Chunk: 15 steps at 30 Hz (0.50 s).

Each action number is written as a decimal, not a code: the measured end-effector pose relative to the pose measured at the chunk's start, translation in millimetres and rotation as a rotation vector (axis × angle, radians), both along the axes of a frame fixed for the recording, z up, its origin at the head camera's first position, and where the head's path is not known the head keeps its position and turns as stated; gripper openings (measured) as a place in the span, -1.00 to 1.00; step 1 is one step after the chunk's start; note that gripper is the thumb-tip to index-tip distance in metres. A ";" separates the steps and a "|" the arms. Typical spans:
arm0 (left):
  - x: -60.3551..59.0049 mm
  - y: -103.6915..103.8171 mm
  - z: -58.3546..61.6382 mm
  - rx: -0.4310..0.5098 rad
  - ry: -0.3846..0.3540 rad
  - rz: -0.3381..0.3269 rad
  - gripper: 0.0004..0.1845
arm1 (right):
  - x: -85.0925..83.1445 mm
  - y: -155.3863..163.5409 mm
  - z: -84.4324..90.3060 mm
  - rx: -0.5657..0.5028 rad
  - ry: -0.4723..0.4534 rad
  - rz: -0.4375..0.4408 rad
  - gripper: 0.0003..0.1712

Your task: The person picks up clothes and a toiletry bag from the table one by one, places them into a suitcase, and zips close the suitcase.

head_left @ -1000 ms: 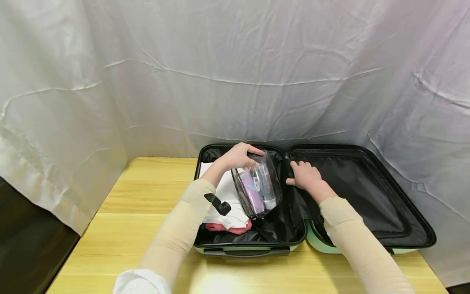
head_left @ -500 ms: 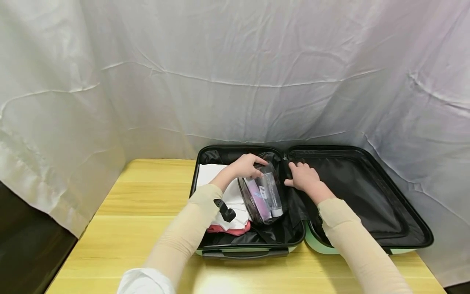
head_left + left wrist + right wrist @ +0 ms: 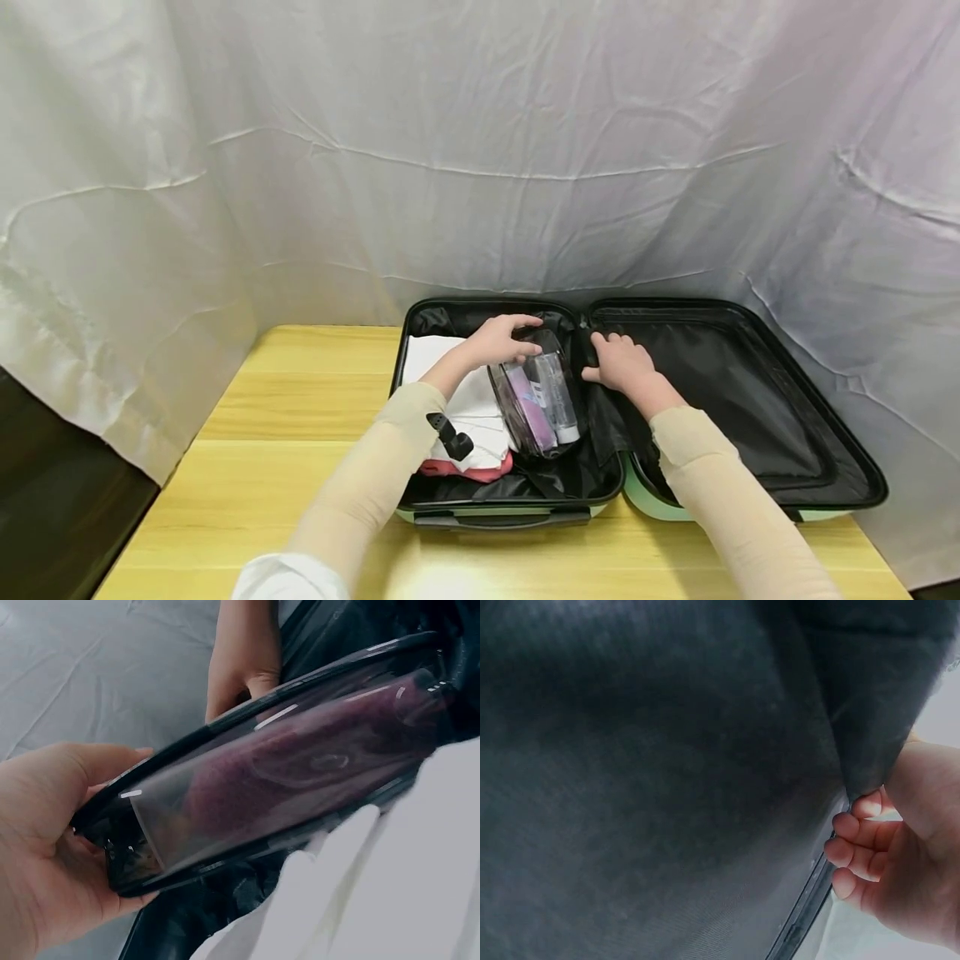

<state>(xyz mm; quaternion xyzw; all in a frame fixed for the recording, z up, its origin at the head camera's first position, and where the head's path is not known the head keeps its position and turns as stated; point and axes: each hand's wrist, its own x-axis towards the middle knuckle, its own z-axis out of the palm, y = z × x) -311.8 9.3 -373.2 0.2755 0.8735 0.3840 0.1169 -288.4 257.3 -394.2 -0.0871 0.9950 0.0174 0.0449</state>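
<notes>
My left hand (image 3: 498, 340) grips the far end of a see-through toiletry bag (image 3: 504, 398) with black edges. The bag lies in the left half of an open suitcase (image 3: 510, 504). Inside it show a purple item (image 3: 534, 414) and a clear bottle with a white cap (image 3: 557, 396). The left wrist view has thumb and fingers round the end of the bag (image 3: 262, 787). At the suitcase's middle, my right hand (image 3: 621, 362) pinches the edge of a black fabric divider (image 3: 604, 421). That divider (image 3: 667, 787) fills most of the right wrist view.
Folded white clothes (image 3: 468, 404) lie left of the bag, over a red cloth (image 3: 480, 473). The black-lined right half (image 3: 742, 400) of the suitcase lies open beside it. A wooden table (image 3: 315, 408) carries everything, with a pale curtain (image 3: 480, 167) behind.
The toiletry bag has moved slightly right and towards the near side, settling lower in the suitcase with my left hand on it. My right hand has stayed at the divider.
</notes>
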 end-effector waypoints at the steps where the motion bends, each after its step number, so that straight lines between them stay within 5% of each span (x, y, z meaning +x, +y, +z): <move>1: 0.6 -0.9 0.2 -0.012 0.013 -0.015 -0.37 | 0.0 0.5 0.0 0.001 -0.002 -0.002 -0.14; 6: -0.7 -8.5 2.7 -0.078 0.049 -0.155 -0.20 | -1.1 1.3 -1.4 -0.010 -0.018 -0.008 -0.13; 11: -1.6 -18.9 12.0 -0.126 0.011 -0.331 0.02 | -0.8 0.5 -1.7 -0.013 -0.019 -0.011 -0.13; 15: -3.1 -26.2 18.7 -0.174 -0.055 -0.409 0.14 | 0.0 -1.5 -0.7 -0.016 -0.014 -0.011 -0.14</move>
